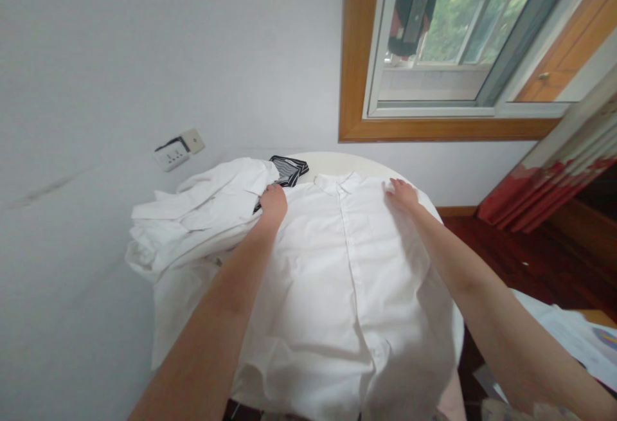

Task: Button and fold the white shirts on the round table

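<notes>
A white button-up shirt (318, 267) lies spread front side up, its collar toward the wall and its lower part drooping over the near edge. At its left shoulder in the view is my left hand (274, 202), fingers curled in on the fabric; the fingertips are partly hidden. My right hand (403, 195) rests on the opposite shoulder with fingers stretched and slightly apart. Beside my left hand lies a heap of white clothing (202, 206). A black-and-white striped cloth (288, 170) shows just beyond that hand.
Under the shirt is a rounded white table (332, 162), close against the wall. A socket (172, 155) sits on the wall at left. A wood-framed window (354, 128) is at the upper right, with a red-and-white curtain (523, 189) beside it. Papers (562, 328) lie lower right.
</notes>
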A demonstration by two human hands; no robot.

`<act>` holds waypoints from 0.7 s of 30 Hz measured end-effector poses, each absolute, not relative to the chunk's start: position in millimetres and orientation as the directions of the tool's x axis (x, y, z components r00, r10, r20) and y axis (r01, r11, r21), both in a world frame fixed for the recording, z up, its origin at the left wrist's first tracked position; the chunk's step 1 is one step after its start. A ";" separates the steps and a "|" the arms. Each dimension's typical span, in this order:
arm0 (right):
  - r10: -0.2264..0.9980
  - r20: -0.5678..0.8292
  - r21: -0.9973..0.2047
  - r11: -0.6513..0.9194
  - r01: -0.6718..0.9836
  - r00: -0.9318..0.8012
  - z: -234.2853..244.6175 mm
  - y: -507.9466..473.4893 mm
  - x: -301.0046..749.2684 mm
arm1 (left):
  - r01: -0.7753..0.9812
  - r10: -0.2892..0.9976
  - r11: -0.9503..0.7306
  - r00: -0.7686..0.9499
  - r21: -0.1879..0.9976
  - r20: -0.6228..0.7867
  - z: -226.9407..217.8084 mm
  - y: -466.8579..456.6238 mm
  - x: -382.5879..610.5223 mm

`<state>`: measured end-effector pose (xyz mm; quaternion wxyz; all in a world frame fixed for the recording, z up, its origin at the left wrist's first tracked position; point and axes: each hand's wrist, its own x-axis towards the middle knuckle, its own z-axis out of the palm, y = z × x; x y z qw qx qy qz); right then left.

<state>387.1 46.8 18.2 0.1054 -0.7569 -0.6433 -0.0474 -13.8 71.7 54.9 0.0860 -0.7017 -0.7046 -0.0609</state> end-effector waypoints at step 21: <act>0.836 0.379 -0.497 -0.177 0.850 0.396 46.2 94.6 363.4 | 0.725 0.950 -0.057 -0.172 0.686 0.261 122.9 116.1 2.9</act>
